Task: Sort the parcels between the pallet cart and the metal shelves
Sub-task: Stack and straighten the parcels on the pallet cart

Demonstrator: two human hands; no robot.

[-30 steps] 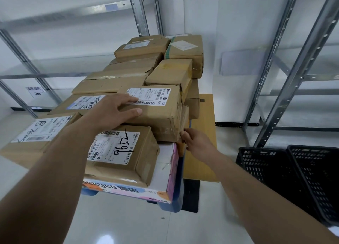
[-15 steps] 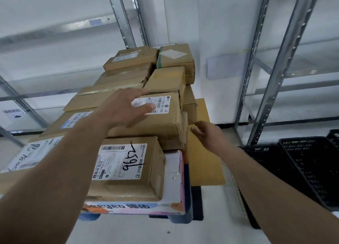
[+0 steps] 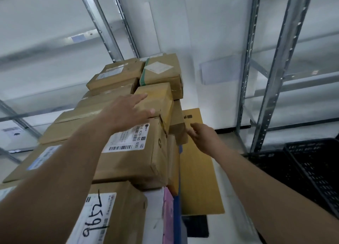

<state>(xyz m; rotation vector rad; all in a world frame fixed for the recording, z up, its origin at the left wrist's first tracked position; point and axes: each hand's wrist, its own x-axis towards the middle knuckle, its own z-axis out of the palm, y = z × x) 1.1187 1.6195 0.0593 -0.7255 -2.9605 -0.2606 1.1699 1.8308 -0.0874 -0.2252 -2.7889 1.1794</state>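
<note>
Reaching for the next box off the stack

My left hand point(image 3: 128, 111) lies flat, fingers straight, on a small plain parcel point(image 3: 156, 99) atop the cart pile (steadying it, I reckon). My right hand point(image 3: 203, 137) hovers loosely open, holding nothing, beside the stack's right edge, metal shelves point(image 3: 271, 78) beyond.

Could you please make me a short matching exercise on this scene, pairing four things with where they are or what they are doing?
1. left hand
2. right hand
3. black crates
4. flat cardboard sheet

a. on the floor at far right
b. resting on a plain brown parcel
c. beside the stack, low down
d. in the air, holding nothing

Pairs: 1-b, 2-d, 3-a, 4-c
</note>
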